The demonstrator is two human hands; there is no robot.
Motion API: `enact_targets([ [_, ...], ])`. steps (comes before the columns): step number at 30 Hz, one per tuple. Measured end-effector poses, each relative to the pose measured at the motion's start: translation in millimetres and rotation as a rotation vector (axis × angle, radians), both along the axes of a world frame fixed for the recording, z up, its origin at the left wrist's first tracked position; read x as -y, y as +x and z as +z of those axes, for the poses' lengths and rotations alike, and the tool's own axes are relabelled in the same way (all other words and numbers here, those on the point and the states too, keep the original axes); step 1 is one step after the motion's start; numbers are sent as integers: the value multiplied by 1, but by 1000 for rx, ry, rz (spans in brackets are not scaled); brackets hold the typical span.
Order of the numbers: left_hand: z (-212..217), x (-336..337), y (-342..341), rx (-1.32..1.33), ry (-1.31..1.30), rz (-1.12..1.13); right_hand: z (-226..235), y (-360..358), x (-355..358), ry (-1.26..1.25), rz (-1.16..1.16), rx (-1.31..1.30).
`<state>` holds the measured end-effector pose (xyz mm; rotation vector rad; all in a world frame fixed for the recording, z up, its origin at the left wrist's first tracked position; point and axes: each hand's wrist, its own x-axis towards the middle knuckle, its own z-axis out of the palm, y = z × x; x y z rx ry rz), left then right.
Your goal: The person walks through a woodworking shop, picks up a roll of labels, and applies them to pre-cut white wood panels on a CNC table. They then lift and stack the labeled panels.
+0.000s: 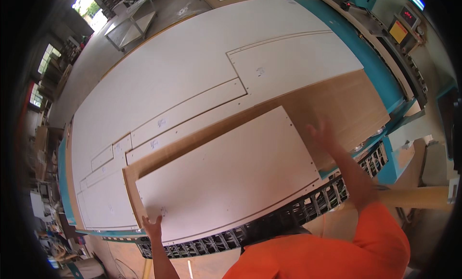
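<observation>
A white rectangular panel [226, 175] lies loose at the near edge of the big cutting table, pulled away from the brown backing board [337, 103] under it. My left hand [153, 227] grips the panel's near left corner. My right hand [321, 134], fingers spread, presses on the panel's far right edge, over the brown board. Beyond lies the large white sheet [192, 62], cut into several outlined pieces that still lie in place. Orange sleeves cover my arms at the lower edge.
A teal machine frame [380, 74] runs along the table's right side, with a control box [404, 24] and a small display. A black cable chain [288, 214] runs below the near edge. A metal trolley [130, 24] stands far left on the floor.
</observation>
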<state>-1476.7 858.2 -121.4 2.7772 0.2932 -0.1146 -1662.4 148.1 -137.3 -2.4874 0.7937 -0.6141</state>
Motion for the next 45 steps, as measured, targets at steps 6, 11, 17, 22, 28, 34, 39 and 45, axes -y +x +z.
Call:
enact_targets([
  [6,12,145,29,334,-54,-335,-13,58,156,9,-128,86],
  [11,34,366,45,248,-194,-775,-26,43,292,-27,-378,-36],
  [17,10,539,76,181,-194,-944,-37,23,400,-77,-546,-186],
  [22,-8,594,83,216,-60,-923,-41,24,459,-11,-594,-306],
  [28,-14,596,77,313,0,-1004,-63,14,526,131,-492,-298],
  [34,-9,596,78,261,-27,-1006,-55,-17,523,151,-443,-227],
  [39,-4,618,75,141,-147,-1012,-64,-112,520,211,-481,-170],
  [45,-21,665,69,121,-501,-652,-67,-199,463,166,-594,-135],
])
